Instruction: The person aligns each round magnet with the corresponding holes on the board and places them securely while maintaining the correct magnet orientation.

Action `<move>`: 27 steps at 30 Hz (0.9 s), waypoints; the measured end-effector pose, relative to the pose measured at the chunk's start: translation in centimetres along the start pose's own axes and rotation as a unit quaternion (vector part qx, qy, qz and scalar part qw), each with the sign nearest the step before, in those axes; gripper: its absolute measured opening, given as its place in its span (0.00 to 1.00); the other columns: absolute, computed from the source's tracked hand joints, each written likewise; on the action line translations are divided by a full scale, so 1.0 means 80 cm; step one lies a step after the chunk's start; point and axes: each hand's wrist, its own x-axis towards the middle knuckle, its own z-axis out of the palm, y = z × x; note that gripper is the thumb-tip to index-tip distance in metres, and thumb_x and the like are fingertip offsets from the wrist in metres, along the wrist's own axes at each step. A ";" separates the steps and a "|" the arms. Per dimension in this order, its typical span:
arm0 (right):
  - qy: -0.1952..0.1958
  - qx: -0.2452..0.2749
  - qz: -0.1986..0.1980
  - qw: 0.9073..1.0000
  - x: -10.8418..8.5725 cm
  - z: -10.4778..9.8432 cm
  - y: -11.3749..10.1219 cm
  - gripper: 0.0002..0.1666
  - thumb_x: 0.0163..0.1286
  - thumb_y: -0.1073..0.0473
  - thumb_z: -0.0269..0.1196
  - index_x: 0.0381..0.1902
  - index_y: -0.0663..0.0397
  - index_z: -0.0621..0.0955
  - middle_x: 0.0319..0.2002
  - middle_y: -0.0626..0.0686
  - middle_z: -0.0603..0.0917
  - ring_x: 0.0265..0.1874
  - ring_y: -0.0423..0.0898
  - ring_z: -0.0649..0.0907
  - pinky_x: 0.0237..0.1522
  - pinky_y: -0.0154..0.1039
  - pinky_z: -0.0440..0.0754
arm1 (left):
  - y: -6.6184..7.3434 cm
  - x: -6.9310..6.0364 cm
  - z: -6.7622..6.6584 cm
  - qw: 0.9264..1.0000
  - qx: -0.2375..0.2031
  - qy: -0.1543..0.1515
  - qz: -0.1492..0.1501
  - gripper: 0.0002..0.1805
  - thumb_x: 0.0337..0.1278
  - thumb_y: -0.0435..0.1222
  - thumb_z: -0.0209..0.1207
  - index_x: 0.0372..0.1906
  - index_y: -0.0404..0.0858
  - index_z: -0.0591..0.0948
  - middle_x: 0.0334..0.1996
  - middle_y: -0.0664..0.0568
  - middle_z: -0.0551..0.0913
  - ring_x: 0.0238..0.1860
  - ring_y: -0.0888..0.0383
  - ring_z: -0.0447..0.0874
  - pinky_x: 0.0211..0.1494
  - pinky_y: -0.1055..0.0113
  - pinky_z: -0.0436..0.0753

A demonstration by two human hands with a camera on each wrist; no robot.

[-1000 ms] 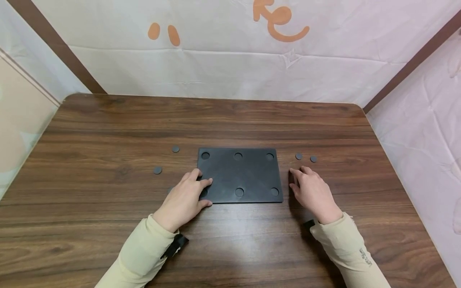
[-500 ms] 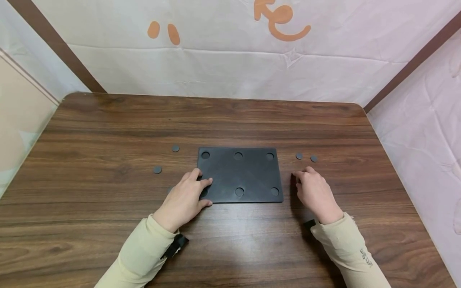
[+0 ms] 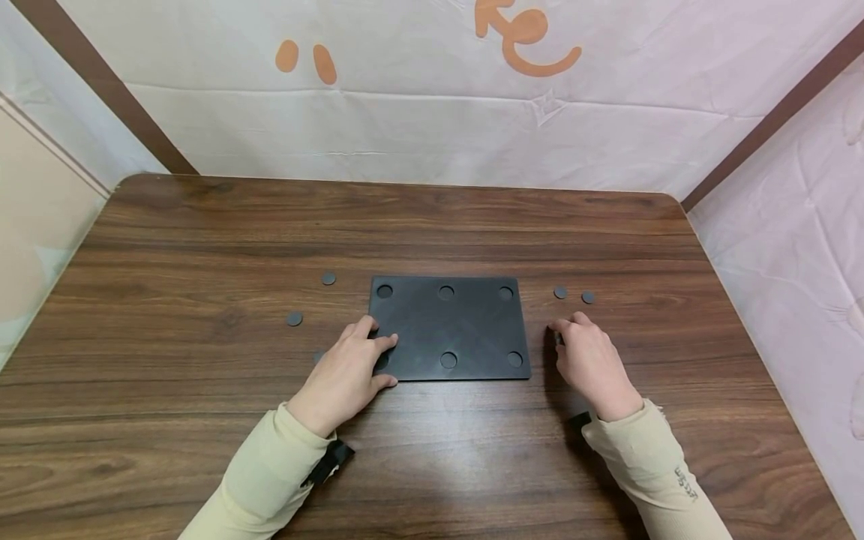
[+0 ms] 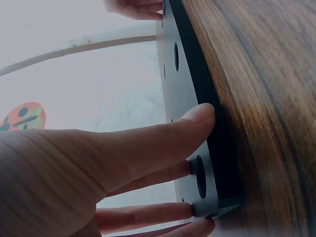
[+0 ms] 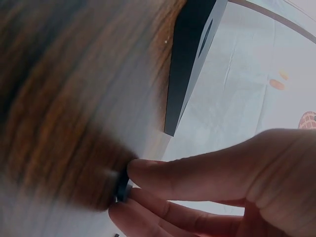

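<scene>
A black rectangular board [image 3: 466,322] with several round recesses lies on the table. My left hand [image 3: 347,375] rests on its near left corner, thumb against the front edge, other fingers extended over the top and left side. In the left wrist view the thumb [image 4: 197,116] presses the board's edge beside a round recess [image 4: 201,177]. Right of the board, my right hand [image 3: 592,367] is low over the table. In the right wrist view it pinches a small dark disc [image 5: 122,186] between thumb and fingertips, the disc mostly hidden and close to the wood.
Two grey discs [image 3: 560,292] lie beyond my right hand. To the board's left lie a far disc [image 3: 328,278] and a nearer disc [image 3: 295,319]; another disc [image 3: 319,356] is mostly covered by my left hand. A white printed curtain [image 3: 418,135] hangs behind the wooden table [image 3: 432,229].
My right hand has shifted slightly right, and its fingertips have drawn together on the disc. My left hand and the board have stayed in place.
</scene>
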 end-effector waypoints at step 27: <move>0.016 0.012 -0.011 1.000 -0.001 0.002 -0.001 0.12 0.53 0.76 0.65 0.38 0.67 0.85 0.33 0.61 0.82 0.33 0.60 0.83 0.34 0.53 0.81 | 0.000 0.001 -0.002 1.000 -0.008 -0.010 -0.010 0.28 0.46 0.36 0.72 0.56 0.32 0.80 0.54 0.35 0.72 0.54 0.42 0.72 0.47 0.54 0.81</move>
